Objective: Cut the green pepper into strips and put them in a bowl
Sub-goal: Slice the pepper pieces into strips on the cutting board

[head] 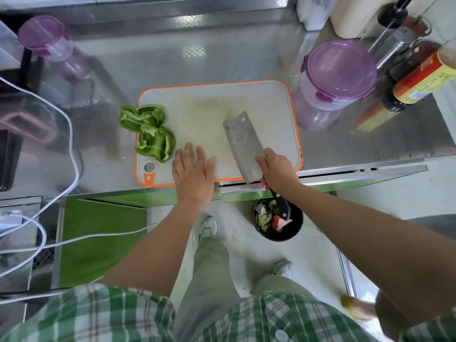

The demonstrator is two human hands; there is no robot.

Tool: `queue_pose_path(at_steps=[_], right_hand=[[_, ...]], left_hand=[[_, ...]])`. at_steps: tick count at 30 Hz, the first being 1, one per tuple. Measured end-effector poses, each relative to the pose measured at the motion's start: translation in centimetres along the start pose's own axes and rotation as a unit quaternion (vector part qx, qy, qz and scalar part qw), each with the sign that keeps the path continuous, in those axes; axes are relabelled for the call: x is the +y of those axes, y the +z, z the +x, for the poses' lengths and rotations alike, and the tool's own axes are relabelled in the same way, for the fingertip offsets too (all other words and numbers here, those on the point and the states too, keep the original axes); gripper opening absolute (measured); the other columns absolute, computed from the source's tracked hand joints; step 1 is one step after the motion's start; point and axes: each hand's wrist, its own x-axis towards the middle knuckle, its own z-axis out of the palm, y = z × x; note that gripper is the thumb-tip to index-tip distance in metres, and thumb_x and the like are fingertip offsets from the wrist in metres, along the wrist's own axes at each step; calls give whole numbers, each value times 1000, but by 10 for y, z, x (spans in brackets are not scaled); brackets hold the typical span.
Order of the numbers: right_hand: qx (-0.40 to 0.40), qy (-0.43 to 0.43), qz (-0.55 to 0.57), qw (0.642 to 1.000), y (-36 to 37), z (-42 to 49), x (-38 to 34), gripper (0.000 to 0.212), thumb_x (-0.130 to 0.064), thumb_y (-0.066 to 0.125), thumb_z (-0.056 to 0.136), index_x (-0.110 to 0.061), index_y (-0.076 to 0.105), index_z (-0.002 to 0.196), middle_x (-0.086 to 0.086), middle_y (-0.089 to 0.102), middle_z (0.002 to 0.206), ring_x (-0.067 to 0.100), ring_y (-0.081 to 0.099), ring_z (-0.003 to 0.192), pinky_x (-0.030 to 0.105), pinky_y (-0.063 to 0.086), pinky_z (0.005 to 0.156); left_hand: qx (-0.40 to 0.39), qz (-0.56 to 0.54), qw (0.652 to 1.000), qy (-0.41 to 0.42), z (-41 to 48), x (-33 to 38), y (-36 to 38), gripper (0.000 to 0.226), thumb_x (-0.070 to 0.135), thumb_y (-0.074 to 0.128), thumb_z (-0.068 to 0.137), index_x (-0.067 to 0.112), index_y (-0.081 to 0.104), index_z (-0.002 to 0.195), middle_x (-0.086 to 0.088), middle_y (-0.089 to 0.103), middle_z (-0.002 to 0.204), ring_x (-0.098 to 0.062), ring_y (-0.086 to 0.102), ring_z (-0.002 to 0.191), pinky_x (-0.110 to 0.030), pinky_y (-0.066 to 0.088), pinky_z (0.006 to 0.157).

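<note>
Two large green pepper pieces (148,129) lie at the left end of a white cutting board with an orange rim (293,119). My left hand (193,172) rests flat on the board's near edge, fingers straight, just right of the pepper and not touching it. My right hand (278,172) grips the black handle of a cleaver (243,144). Its wide blade lies flat-ish on the board's right half, pointing away from me. No bowl for the strips is in view.
A steel counter (222,60) carries the board. Purple-lidded containers stand at back left (53,44) and right (338,75), with sauce bottles (419,80) far right. White cables (71,144) run on the left. A black bin with scraps (277,222) sits on the floor below.
</note>
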Motion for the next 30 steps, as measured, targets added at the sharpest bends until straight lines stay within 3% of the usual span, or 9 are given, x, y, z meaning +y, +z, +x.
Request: queue_pose_path(at_steps=[2,6,11,30], right_hand=[[-12,-17,-20,1000,4,-5,-5,24,-29,39,102,-8,40,91,19,62,76,38,64,70,48,53,64],[-59,-36,-5,998,15,-12,-16,23,-33,33,103,-13,40,96,9,59,68,23,61,53,34,50,49],[-35,-15,69,997,16,-16,-10,25,-30,38,103,-9,39,89,10,56,63,26,59,47,39,50,46],[-85,-28,59,994,34,-18,-13,26,-32,37,103,-11,38,87,7,56,59,18,53,39,40,51,48]], left_hand=[[-20,-9,1000,7,-5,4,2,56,47,15,102,24,24,153,-8,8,162,-31,1,148,-43,2,120],[-29,-12,999,18,-11,9,4,51,41,19,104,29,21,154,-5,5,162,-28,-3,148,-43,0,120],[0,-34,999,1,-10,-4,1,54,45,17,103,26,22,154,-5,7,162,-28,0,148,-43,1,119],[-56,-38,998,-1,-6,-6,-3,50,44,16,104,38,18,153,-2,0,163,-26,-6,148,-44,-3,119]])
